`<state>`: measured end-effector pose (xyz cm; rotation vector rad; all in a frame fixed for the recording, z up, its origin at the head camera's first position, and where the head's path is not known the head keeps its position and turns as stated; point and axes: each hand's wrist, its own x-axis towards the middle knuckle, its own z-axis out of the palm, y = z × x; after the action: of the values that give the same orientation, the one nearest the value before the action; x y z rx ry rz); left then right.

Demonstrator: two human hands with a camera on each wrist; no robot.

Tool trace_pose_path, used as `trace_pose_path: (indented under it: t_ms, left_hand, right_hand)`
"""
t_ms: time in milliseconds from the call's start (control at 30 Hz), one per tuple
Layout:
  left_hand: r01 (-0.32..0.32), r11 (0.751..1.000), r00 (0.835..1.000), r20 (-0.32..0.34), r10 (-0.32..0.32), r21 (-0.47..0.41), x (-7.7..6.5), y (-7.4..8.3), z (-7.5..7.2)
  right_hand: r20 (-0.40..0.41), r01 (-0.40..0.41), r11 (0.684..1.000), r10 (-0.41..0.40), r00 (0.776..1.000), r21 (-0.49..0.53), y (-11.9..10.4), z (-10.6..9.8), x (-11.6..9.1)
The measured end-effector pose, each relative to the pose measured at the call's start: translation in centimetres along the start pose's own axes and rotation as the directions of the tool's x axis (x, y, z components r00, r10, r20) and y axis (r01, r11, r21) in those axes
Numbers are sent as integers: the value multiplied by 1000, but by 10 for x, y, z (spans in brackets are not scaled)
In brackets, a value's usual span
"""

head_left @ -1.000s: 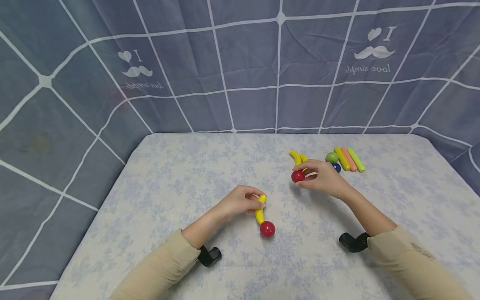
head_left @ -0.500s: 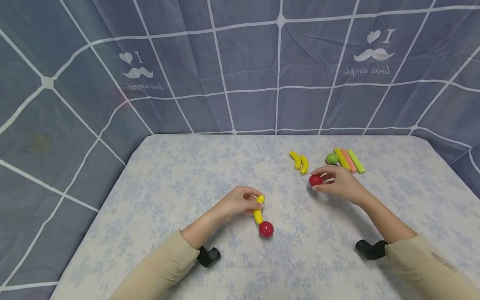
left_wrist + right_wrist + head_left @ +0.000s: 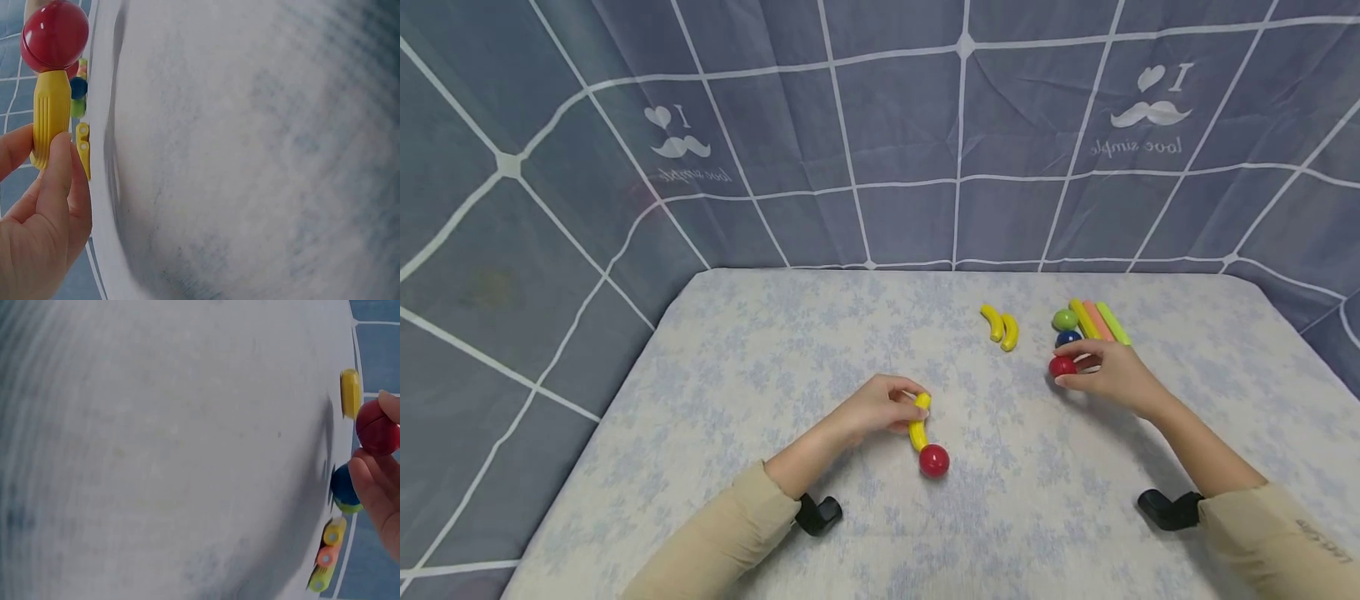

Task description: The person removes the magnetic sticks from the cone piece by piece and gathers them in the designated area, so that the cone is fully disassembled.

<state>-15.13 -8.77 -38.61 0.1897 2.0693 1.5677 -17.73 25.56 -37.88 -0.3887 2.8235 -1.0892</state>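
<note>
In the head view my left hand [image 3: 878, 410] pinches a curved, ribbed yellow rod [image 3: 918, 436] between thumb and fingers. A glossy red ball [image 3: 934, 461] touches the rod's near end; the left wrist view shows the two end to end. To the right, my right hand [image 3: 1118, 377] grips a second red ball [image 3: 1062, 367] with its fingertips. That ball is just in front of a blue ball [image 3: 1067, 338], and the right wrist view has it lifted off the table. Behind the blue ball lies a green ball [image 3: 1064, 320].
Two more curved yellow rods [image 3: 1010, 332] lie side by side left of the balls. Straight yellow [image 3: 1083, 318], pink [image 3: 1096, 317] and lime [image 3: 1111, 320] rods lie together at the back right, partly behind my right hand. A grey-blue gridded curtain [image 3: 895, 221] hangs behind the table [image 3: 752, 358].
My right hand has moved right with its red ball, away from the curved yellow rods to the front of the blue ball. My left hand has stayed nearly still.
</note>
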Motion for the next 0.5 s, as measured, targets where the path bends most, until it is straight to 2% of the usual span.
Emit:
trace_pose_path:
  t_ms: [233, 500]
  left_hand:
    - [5, 1000, 1000, -5, -5, -17, 1, 2, -1]
    - [17, 999, 1000, -16, -17, -30, 2, 2, 0]
  right_hand:
    - [-7, -87, 996, 87, 996, -18, 7, -6, -2]
    - [-25, -96, 994, 95, 995, -49, 14, -10, -1]
